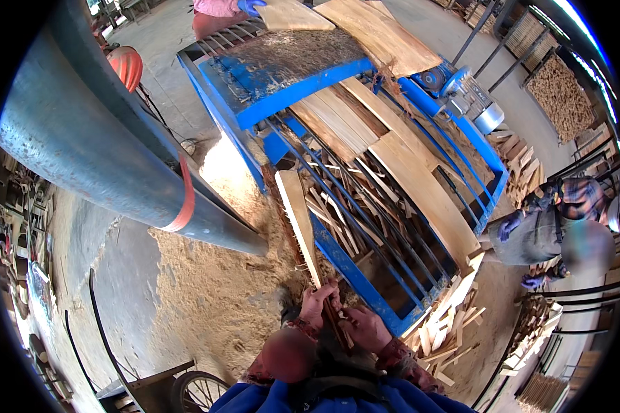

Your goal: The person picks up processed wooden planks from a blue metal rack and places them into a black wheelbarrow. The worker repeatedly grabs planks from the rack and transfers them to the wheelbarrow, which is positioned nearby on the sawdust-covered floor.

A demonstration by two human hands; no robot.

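Observation:
My left hand point(318, 301) and my right hand point(366, 327) are both closed around the near end of a long pale wooden slat point(297, 213). The slat runs away from me and up over the front left edge of a blue metal machine frame point(355, 272). The left hand grips a little farther along the slat, and the right hand sits just behind it to the right. Broad wooden boards point(420, 182) lie on the frame's slanted dark bars, with thin offcuts beneath them.
A large grey duct point(96, 144) with an orange band crosses the left side above a sawdust heap point(220, 289). A person in purple gloves point(530, 227) bends at the right of the frame, and another gloved hand point(249, 5) is at the top. Offcuts point(448, 330) are piled nearby, and a cart wheel point(196, 392) stands at the bottom.

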